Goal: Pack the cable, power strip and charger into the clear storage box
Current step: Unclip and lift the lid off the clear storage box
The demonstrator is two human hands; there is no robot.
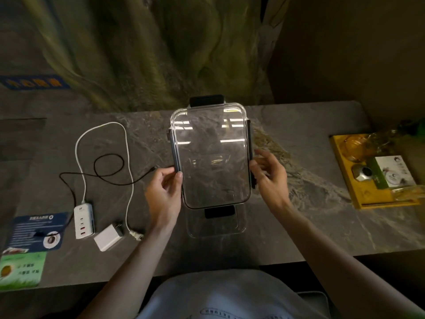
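Through the head camera, your left hand pinches the left latch of the clear lid, thumb and fingers curled round it, holding the lid raised over the table. Your right hand is at the lid's right latch, fingers spread and blurred; you cannot tell whether they grip it. The clear storage box stands open beneath the lid's near edge. To your left lie the black cable, the white power strip and, just beside it, the charger, all outside the box. A yellow tray sits far right
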